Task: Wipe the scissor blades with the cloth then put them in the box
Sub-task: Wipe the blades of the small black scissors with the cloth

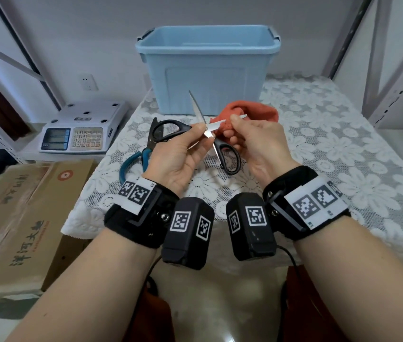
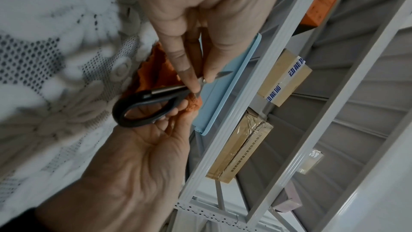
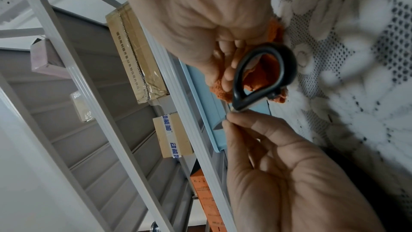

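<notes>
Two hands meet above the lace-covered table, and between them we find the black-handled scissors held spread wide open, clear of the surface. The left hand pinches the scissors at the pivot, thumb and forefinger pressed together on the metal; one handle loop points left past its fingers, the other hangs down toward the table. One blade rises up and away toward the box; the other runs right into the right hand. That hand is curled round the orange cloth, with the cloth bunched against its palm and fingers and wrapped about the blade, whose tip shows just beyond the thumb. The right wrist view confirms the cloth gathered under the curled fingers behind the lower loop.

The light blue box stands open at the far side of the table, behind the hands. A second tool with teal grips lies flat on the lace near the left hand. Off the table's left edge we note a weighing scale and a cardboard carton.
</notes>
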